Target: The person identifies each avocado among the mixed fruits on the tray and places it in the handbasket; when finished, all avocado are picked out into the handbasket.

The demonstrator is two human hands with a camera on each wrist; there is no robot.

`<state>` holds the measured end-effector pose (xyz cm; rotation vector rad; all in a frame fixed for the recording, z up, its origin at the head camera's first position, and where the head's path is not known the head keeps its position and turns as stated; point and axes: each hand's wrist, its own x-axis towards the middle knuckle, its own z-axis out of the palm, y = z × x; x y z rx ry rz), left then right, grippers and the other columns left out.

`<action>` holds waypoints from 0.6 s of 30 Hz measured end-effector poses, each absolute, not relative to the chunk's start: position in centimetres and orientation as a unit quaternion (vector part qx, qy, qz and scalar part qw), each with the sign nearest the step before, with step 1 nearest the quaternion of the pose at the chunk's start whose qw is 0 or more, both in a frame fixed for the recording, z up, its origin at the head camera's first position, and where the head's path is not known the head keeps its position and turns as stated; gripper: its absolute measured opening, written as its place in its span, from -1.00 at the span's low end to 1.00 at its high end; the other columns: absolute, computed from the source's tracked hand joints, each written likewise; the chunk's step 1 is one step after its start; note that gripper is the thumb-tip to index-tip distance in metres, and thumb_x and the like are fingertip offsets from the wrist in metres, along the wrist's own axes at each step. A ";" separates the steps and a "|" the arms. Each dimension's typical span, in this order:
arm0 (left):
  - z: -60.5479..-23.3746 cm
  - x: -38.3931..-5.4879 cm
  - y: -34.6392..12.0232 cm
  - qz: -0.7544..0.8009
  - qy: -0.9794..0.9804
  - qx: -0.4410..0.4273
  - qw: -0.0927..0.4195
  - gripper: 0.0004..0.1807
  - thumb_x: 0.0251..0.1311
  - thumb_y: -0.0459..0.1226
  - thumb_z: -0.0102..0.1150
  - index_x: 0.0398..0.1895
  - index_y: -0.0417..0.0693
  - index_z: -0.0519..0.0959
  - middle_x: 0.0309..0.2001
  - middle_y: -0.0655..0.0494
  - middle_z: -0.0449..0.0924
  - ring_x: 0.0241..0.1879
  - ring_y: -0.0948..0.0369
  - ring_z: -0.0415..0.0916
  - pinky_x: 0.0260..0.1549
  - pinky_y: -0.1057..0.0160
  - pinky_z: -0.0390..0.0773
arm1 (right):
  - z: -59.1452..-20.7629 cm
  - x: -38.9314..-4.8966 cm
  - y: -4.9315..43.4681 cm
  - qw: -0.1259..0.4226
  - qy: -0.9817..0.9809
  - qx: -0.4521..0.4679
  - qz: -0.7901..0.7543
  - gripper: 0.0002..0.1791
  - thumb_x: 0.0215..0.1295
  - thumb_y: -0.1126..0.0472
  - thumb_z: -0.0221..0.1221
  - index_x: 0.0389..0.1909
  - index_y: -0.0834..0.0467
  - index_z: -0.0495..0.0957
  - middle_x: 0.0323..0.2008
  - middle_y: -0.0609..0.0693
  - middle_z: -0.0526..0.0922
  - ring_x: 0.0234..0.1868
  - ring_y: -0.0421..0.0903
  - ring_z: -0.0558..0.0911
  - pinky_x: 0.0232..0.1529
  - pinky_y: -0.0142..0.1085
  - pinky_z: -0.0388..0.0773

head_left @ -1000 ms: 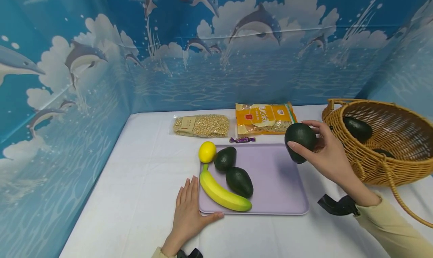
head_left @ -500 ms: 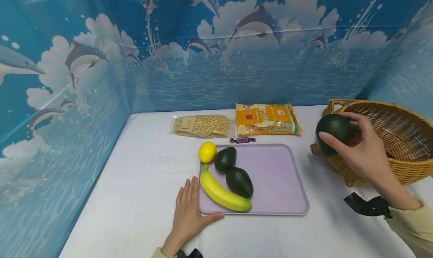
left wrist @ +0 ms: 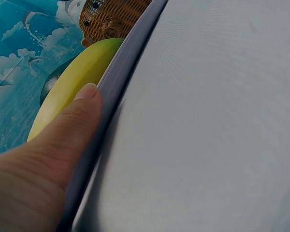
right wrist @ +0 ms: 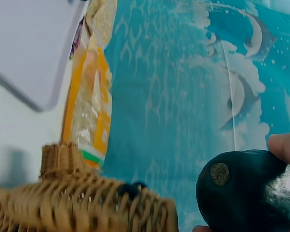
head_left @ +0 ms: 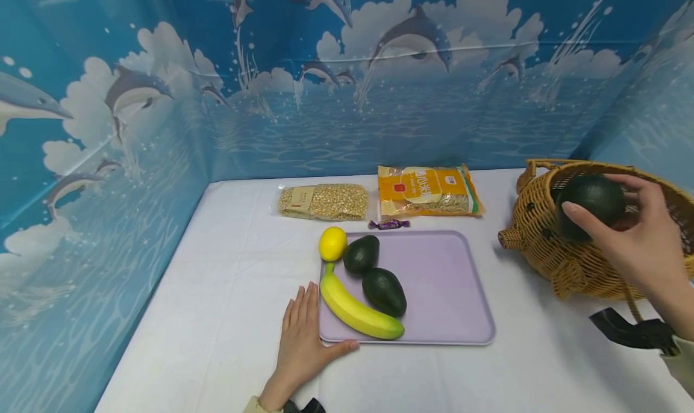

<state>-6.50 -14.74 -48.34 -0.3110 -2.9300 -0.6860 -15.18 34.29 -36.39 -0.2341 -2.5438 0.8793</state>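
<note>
The left hand [head_left: 303,341] lies with fingers straight at the left edge of a lilac tray [head_left: 444,292], its thumb along the front; on the tray, a lemon [head_left: 332,244], a banana [head_left: 355,307] and two avocados [head_left: 361,256]; farther right, before a wicker basket [head_left: 534,229], a third avocado [head_left: 593,205] gripped in the right hand [head_left: 645,247]

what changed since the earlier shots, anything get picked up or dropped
The right hand moved rightward, carrying its avocado from near the lilac tray's far right corner to the wicker basket. Nothing was newly grasped or released. The left hand, tray, banana, lemon and two other avocados stayed put.
</note>
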 end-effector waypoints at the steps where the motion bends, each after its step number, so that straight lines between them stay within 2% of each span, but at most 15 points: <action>1: -48.3 -6.5 -14.7 -0.226 -0.967 -0.103 0.059 0.36 -0.21 0.53 0.03 0.45 -0.29 -0.02 0.46 -0.15 -0.06 0.44 -0.05 -0.24 0.34 -0.05 -0.22 | -36.6 -15.3 34.8 0.213 -0.918 -0.091 0.321 -0.05 0.13 -0.07 0.31 0.44 -0.27 -0.06 0.22 0.34 0.21 -0.32 -0.16 0.37 -0.57 -0.52 0.33; 4: -48.4 -6.5 -14.7 -0.227 -0.967 -0.103 0.060 0.36 -0.21 0.53 0.03 0.45 -0.30 -0.02 0.46 -0.15 -0.06 0.44 -0.04 -0.24 0.34 -0.05 -0.22 | -37.1 -15.6 36.3 0.214 -0.919 -0.111 0.312 -0.05 0.13 -0.10 0.29 0.45 -0.26 -0.07 0.23 0.33 0.20 -0.30 -0.11 0.34 -0.54 -0.45 0.28; 6: -48.4 -6.5 -14.7 -0.227 -0.966 -0.103 0.060 0.36 -0.21 0.53 0.03 0.45 -0.29 -0.02 0.46 -0.15 -0.06 0.44 -0.04 -0.24 0.34 -0.05 -0.22 | -37.4 -15.7 37.0 0.227 -0.915 -0.113 0.315 -0.06 0.13 -0.08 0.30 0.45 -0.26 -0.05 0.25 0.31 0.20 -0.27 -0.18 0.31 -0.47 -0.39 0.26; 7: -48.4 -6.5 -14.7 -0.227 -0.966 -0.104 0.060 0.36 -0.21 0.52 0.03 0.45 -0.29 -0.02 0.46 -0.15 -0.06 0.44 -0.05 -0.24 0.34 -0.05 -0.22 | -37.5 -15.8 37.4 0.236 -0.912 -0.114 0.316 -0.07 0.13 -0.06 0.30 0.44 -0.26 -0.02 0.25 0.30 0.21 -0.28 -0.23 0.30 -0.44 -0.39 0.26; 8: -48.4 -6.5 -14.7 -0.228 -0.966 -0.103 0.060 0.36 -0.21 0.52 0.03 0.45 -0.29 -0.02 0.46 -0.15 -0.06 0.44 -0.05 -0.24 0.34 -0.05 -0.22 | -37.7 -16.0 37.8 0.250 -0.910 -0.114 0.312 -0.09 0.13 -0.05 0.30 0.43 -0.29 0.00 0.22 0.26 0.24 -0.31 -0.32 0.24 -0.47 -0.45 0.17; 11: -48.4 -6.5 -14.7 -0.228 -0.966 -0.103 0.059 0.36 -0.21 0.52 0.03 0.45 -0.29 -0.02 0.46 -0.15 -0.07 0.44 -0.04 -0.24 0.34 -0.05 -0.22 | -38.2 -16.3 38.8 0.277 -0.901 -0.114 0.313 -0.13 0.13 -0.02 0.31 0.41 -0.30 0.05 0.23 0.18 0.26 -0.29 -0.43 0.19 -0.40 -0.42 0.15; 16: -48.3 -6.5 -14.7 -0.230 -0.966 -0.103 0.056 0.36 -0.21 0.52 0.04 0.45 -0.29 -0.02 0.46 -0.15 -0.07 0.44 -0.04 -0.25 0.34 -0.05 -0.23 | -38.7 -16.8 40.4 0.285 -0.898 -0.122 0.312 -0.18 0.15 -0.01 0.30 0.39 -0.31 0.09 0.07 -0.04 0.32 -0.33 -0.48 0.21 -0.41 -0.42 0.16; 18: -48.3 -6.5 -14.7 -0.231 -0.966 -0.102 0.053 0.37 -0.22 0.52 0.05 0.46 -0.29 -0.03 0.46 -0.15 -0.08 0.44 -0.03 -0.26 0.34 -0.04 -0.24 | -38.6 -16.7 40.7 0.284 -0.897 -0.127 0.314 -0.19 0.14 -0.02 0.30 0.38 -0.31 0.12 -0.06 -0.22 0.31 -0.39 -0.49 0.23 -0.46 -0.46 0.18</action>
